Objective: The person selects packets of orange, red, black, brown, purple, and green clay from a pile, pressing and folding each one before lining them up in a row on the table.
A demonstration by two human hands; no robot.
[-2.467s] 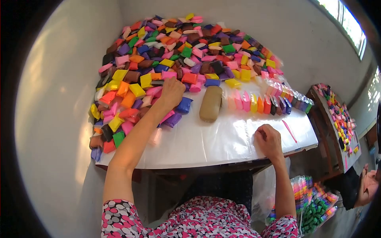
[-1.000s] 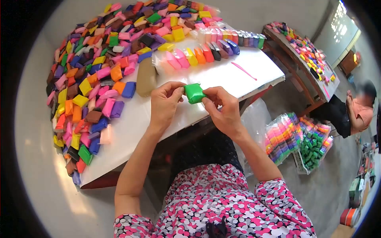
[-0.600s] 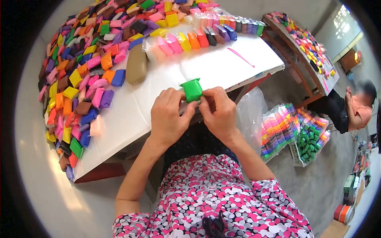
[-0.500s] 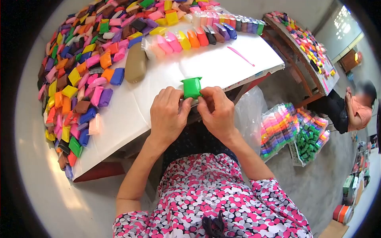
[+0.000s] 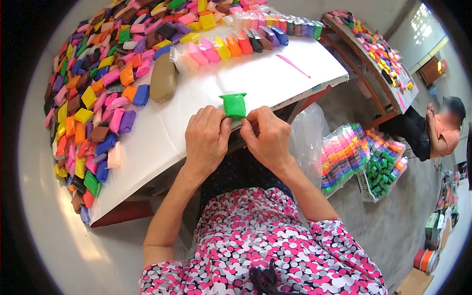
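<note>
A small, plump green packet (image 5: 234,106), which looks like wrapped modelling clay, is held over the table's front edge. My left hand (image 5: 207,135) pinches its lower left corner between thumb and curled fingers. At the lower right corner, the thumb and forefinger of my right hand (image 5: 267,133) close on the wrapper. The packet's crimped top edge faces away from me, and my fingertips partly hide its bottom edge. Beyond it lies a row of coloured packets (image 5: 233,46) in clear plastic, running from pale pink to blue.
Loose coloured packets (image 5: 83,115) are heaped on the left of the white-covered table (image 5: 147,147). A brown oblong block (image 5: 163,77) and a pink plastic tool (image 5: 293,66) lie on it. Filled bags (image 5: 345,152) and a basket (image 5: 366,188) stand on the floor at right. Another person (image 5: 445,128) sits near a second table.
The green packet has tipped slightly, and its top edge now shows wider and flatter. Both hands keep their pinch at its lower corners. The whole view has shifted a little.
</note>
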